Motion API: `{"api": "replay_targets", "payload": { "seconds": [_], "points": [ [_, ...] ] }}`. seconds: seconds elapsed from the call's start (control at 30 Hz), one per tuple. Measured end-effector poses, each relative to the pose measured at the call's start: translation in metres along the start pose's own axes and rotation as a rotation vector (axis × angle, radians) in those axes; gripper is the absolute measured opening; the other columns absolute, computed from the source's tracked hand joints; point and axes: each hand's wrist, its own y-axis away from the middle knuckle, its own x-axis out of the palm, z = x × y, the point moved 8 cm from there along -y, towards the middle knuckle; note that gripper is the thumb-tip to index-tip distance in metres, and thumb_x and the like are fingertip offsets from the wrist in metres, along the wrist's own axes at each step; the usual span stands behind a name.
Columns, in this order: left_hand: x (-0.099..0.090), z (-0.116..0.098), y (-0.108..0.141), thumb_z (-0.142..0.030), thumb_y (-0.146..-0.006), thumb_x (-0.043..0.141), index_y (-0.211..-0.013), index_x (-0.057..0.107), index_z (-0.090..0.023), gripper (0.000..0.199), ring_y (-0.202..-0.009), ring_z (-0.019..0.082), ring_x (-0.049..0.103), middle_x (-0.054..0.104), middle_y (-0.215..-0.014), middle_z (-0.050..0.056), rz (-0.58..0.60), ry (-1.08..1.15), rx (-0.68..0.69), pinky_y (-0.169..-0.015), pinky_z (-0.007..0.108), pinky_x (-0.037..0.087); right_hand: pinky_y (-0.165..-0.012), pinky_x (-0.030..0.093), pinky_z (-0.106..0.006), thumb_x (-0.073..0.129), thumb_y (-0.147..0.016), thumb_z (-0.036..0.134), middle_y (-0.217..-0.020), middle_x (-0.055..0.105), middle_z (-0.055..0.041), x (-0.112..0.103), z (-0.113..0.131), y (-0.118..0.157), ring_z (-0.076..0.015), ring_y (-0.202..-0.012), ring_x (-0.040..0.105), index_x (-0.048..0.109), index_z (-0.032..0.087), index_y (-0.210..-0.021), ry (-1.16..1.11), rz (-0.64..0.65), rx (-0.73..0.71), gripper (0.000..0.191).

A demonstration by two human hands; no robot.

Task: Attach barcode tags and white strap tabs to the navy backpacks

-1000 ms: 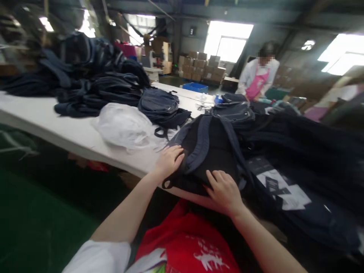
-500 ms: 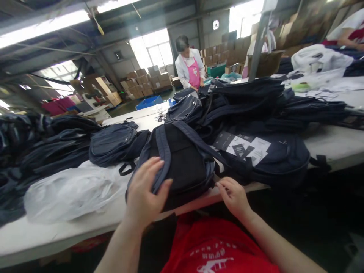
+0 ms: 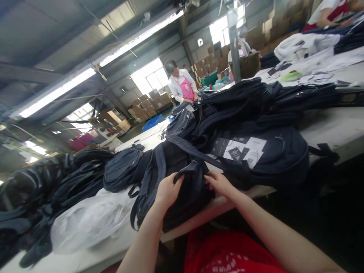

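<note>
A dark navy backpack [image 3: 184, 204] lies at the table's near edge in front of me, its shoulder straps facing up. My left hand [image 3: 170, 188] grips a fold of its fabric between thumb and fingers, lifting it a little. At the backpack's right side, the fingers of my right hand [image 3: 217, 182] are closed on its edge; the exact part they pinch is hidden. Just to the right lies another navy backpack [image 3: 284, 155] with paper tags [image 3: 241, 149] on top.
Crumpled clear plastic bags [image 3: 88, 220] lie on the white table [image 3: 119, 246] at left. Beyond them is a heap of dark backpacks [image 3: 82, 178]. More backpacks [image 3: 236, 98] are piled ahead. A person in a pink apron [image 3: 184, 87] stands across the table, and a grey post [image 3: 235, 49] rises behind the pile.
My left hand has gone from open above the backpack to gripping its fabric and raising a fold. My right hand stays at the right side. The view has tilted.
</note>
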Motion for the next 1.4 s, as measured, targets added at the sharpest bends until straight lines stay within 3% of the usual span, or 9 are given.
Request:
{"api": "replay_targets", "payload": {
  "seconds": [0.13,0.27,0.4,0.53,0.73,0.93,1.1,1.27,1.4],
  "points": [
    [-0.006,0.005,0.001,-0.050,-0.095,0.040,-0.106,0.067,-0.021,0.042,-0.096,0.025,0.067,0.073,-0.101,0.007,-0.020,0.052,0.015,-0.080,0.032,0.046,-0.042,0.038,-0.019,0.063,-0.080,0.048,-0.097,0.069,-0.0089,0.011,0.013,-0.017,-0.0122,-0.063,0.061,0.064,0.017,-0.105,-0.153,0.125,0.043,0.039],
    [-0.006,0.003,0.006,-0.051,-0.095,0.039,-0.108,0.067,-0.021,0.043,-0.096,0.026,0.067,0.073,-0.102,0.007,-0.022,0.031,0.030,-0.080,0.032,0.046,-0.062,0.050,-0.023,0.078,-0.067,0.040,-0.102,0.070,-0.0069,0.016,0.028,-0.024,-0.0181,-0.086,0.065,0.066,0.019,-0.104,-0.202,0.226,0.031,0.045],
    [-0.016,-0.004,0.005,-0.052,-0.095,0.038,-0.109,0.067,-0.022,0.044,-0.096,0.026,0.067,0.073,-0.102,0.007,-0.034,-0.022,0.065,-0.078,0.032,0.046,-0.091,0.051,-0.036,0.088,-0.052,0.033,-0.114,0.067,-0.0078,0.021,0.046,-0.026,-0.0249,-0.108,0.061,0.058,0.020,-0.121,-0.202,0.356,-0.029,0.077],
    [-0.036,-0.007,-0.009,-0.055,-0.093,0.039,-0.105,0.069,-0.021,0.046,-0.092,0.027,0.067,0.073,-0.099,0.008,-0.041,-0.058,0.091,-0.076,0.032,0.045,-0.093,0.051,-0.040,0.091,-0.047,0.038,-0.126,0.060,-0.0114,0.009,0.060,-0.038,-0.0262,-0.111,0.059,0.040,0.021,-0.140,-0.039,0.226,-0.058,0.108],
    [-0.064,0.005,-0.024,-0.058,-0.089,0.043,-0.099,0.070,-0.019,0.049,-0.085,0.026,0.067,0.073,-0.091,0.006,-0.060,0.021,0.084,-0.073,0.031,0.045,-0.070,0.049,-0.026,0.066,-0.078,0.055,-0.102,0.070,-0.0074,-0.030,0.111,-0.028,-0.0157,-0.081,0.063,0.070,0.017,-0.103,0.057,0.032,-0.323,0.046],
    [-0.055,0.004,-0.021,-0.058,-0.089,0.041,-0.100,0.071,-0.019,0.050,-0.086,0.026,0.067,0.074,-0.093,0.006,-0.033,0.016,0.074,-0.075,0.032,0.046,-0.049,0.035,-0.022,0.044,-0.089,0.063,-0.057,0.059,0.0005,0.007,0.128,0.020,-0.0108,-0.054,0.054,0.071,0.017,-0.110,0.004,0.545,-0.340,0.057],
    [-0.051,-0.004,-0.020,-0.058,-0.090,0.038,-0.104,0.070,-0.020,0.052,-0.090,0.026,0.067,0.073,-0.096,0.008,-0.015,-0.043,0.081,-0.077,0.032,0.046,-0.047,0.033,-0.021,0.041,-0.092,0.060,-0.047,0.051,0.0037,0.034,0.123,0.014,-0.0088,-0.047,0.049,0.072,0.017,-0.111,0.138,0.650,-0.316,0.057],
    [-0.052,-0.015,-0.015,-0.051,-0.092,0.039,-0.102,0.069,-0.021,0.044,-0.086,0.025,0.067,0.074,-0.094,0.007,-0.001,-0.112,0.117,-0.072,0.030,0.045,-0.049,0.041,-0.020,0.055,-0.087,0.048,-0.085,0.072,-0.0011,0.041,0.114,-0.004,-0.0067,-0.049,0.051,0.070,0.021,-0.114,0.152,0.608,-0.331,0.041],
    [-0.046,-0.022,-0.012,-0.045,-0.094,0.041,-0.103,0.068,-0.022,0.037,-0.084,0.023,0.067,0.074,-0.094,0.006,0.015,-0.136,0.156,-0.070,0.028,0.044,-0.071,0.052,-0.025,0.061,-0.084,0.034,-0.097,0.073,-0.0030,0.035,0.120,0.009,-0.0141,-0.075,0.066,0.073,0.021,-0.106,0.205,0.440,-0.520,0.028]
  ]
}}
